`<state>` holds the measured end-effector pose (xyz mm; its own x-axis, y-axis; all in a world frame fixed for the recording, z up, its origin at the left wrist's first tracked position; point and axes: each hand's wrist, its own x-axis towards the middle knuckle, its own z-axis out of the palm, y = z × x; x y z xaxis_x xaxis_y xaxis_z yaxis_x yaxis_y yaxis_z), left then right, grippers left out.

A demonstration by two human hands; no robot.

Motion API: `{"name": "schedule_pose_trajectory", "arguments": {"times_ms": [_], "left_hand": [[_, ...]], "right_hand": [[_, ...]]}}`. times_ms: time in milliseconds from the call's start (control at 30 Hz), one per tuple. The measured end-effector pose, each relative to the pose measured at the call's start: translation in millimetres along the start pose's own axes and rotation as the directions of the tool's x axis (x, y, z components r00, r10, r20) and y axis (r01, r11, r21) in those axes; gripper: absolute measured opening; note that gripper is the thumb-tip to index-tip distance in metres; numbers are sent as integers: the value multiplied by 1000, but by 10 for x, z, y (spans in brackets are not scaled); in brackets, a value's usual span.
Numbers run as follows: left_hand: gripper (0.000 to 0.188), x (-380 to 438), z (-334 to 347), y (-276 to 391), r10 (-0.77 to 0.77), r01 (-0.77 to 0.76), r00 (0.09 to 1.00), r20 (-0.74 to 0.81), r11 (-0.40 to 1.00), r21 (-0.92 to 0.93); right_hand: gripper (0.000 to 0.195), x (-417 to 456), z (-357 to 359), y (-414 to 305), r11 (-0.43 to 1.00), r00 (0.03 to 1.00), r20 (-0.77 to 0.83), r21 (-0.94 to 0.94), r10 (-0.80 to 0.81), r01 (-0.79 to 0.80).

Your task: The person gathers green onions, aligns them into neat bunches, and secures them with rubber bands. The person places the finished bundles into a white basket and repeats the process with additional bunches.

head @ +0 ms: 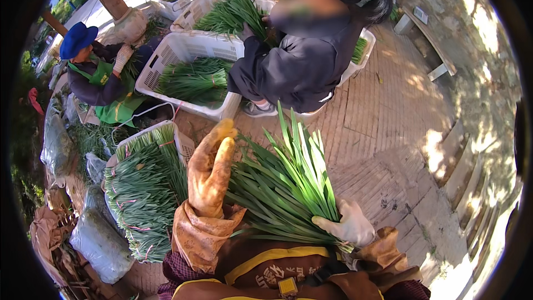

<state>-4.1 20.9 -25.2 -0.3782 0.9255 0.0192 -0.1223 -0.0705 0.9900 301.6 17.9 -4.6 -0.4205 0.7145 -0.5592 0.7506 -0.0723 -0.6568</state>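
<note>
My right hand, in a pale glove, grips the base of a large bunch of long flat green leaves, apparently Chinese chives, held across my lap. The leaf tips fan out up and to the left. My left hand, in a stained yellowish glove, is raised beside the bunch's left edge, thumb and fingers close together at the tips; no item shows between them. Left of it, bundles tied with pink bands are stacked on a white basket.
Beyond stands a white plastic crate with tied bundles. A person in dark clothes sits beside it, handling leaves; another in a green apron sits at left. Filled plastic bags lie at lower left, a low bench at upper right.
</note>
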Motion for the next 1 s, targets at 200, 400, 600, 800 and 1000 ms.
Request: {"name": "schedule_pose_trajectory", "arguments": {"times_ms": [200,400,600,800,1000], "left_hand": [[28,185,387,-287,-258,270,962,93,949,-163],[14,34,490,-392,-156,155,987,24,934,-321],[37,59,69,-192,-77,52,958,-277,994,-96],[30,-206,211,214,54,-70,992,112,986,149],[38,-318,632,157,-70,-39,947,312,943,331]], "right_hand": [[72,-32,35,39,1000,1000,28,-22,-14,14],[55,-74,30,12,999,998,-58,18,-36,37],[67,-71,-4,-76,1000,999,-32,-22,1,-2],[77,25,-10,-104,995,999,36,-93,-41,45],[76,32,13,-119,994,995,28,-46,-100,101]]}}
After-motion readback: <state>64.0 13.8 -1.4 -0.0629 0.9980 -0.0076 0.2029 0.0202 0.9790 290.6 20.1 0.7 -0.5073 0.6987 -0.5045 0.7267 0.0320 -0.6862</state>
